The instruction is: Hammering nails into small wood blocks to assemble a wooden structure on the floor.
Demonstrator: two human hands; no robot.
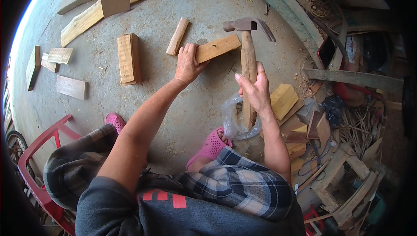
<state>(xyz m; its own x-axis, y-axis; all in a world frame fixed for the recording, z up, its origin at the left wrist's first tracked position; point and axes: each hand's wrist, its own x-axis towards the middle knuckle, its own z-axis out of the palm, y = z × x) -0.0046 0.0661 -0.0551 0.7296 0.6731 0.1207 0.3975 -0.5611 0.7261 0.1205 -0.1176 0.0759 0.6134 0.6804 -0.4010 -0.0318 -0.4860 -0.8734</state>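
Observation:
My left hand (190, 63) is closed on the near end of a wooden block (219, 48), which slants up to the right over the concrete floor. In my right hand (255, 87) is a claw hammer (247, 53), gripped around its wooden handle. Its dark metal head points left and its curved claw points right, just beyond the block's far end. A short wood strip (177, 36) lies on the floor past my left hand. Under the hammer's handle end sits a clear plastic bag (236, 116); its contents are hard to make out.
A thick wooden block (129, 59) rests left of my hands, with several small offcuts (71, 87) farther left. Long boards (82, 22) lie at the far left. Scrap wood (321, 127) is piled on the right. A red plastic chair (37, 166) stands at the lower left.

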